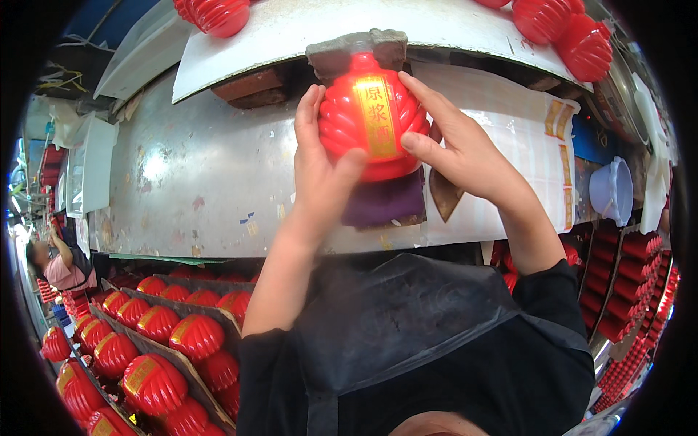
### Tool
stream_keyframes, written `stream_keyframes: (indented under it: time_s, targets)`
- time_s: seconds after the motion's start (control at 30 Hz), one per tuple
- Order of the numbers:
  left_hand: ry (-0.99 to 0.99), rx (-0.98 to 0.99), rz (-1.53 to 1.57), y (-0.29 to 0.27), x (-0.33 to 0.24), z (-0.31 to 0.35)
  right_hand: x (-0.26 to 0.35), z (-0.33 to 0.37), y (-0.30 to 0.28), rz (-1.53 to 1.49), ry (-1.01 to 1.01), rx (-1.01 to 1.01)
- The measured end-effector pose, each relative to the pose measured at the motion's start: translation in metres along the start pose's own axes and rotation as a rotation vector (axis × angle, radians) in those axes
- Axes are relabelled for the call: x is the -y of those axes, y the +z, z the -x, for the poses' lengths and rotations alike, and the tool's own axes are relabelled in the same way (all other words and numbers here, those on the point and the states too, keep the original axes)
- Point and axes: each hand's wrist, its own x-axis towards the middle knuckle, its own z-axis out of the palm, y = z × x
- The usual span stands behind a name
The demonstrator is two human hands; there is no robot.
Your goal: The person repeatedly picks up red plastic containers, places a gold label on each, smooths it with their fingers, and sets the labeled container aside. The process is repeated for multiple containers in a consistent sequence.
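Observation:
A round, ribbed red bottle [340,120] with a gold label strip lies at the middle of the metal table, its neck against a grey, clay-like rest [327,57]. My left hand [320,167] cups its left side, thumb toward the front. On the other side, my right hand [462,149] holds it with fingers at the upper right and thumb near the label's right edge. Beneath the bottle is a folded purple cloth [385,207]. A brown, pointed flat piece [443,195] lies beside the cloth, partly hidden by my right hand.
Racks at lower left hold several labelled red bottles [154,383]. More unlabelled red bottles [585,52] stand on the raised white board [283,33]. A pale sheet with gold labels [509,123] covers the table's right side, near a lavender bucket [611,190]. Another person [62,265] is at far left.

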Motion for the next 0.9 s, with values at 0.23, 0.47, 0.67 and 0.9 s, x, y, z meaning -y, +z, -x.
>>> stream_keyframes:
  time_s: [0.23,0.47,0.67,0.9]
  targets:
    - [0.047,-0.004,-0.239,0.006,0.012,-0.003,-0.001,0.001,0.022,0.182,-0.078,-0.161]
    - [0.082,0.063,-0.295,0.0,0.015,-0.002,-0.001,0.001,0.02,0.212,-0.068,-0.152]
    - [0.017,0.059,-0.053,0.003,0.001,0.005,-0.014,-0.001,0.018,-0.04,-0.055,-0.091]
    - [0.033,0.06,-0.201,-0.001,0.004,0.0,-0.019,-0.002,0.012,-0.179,-0.018,-0.035]
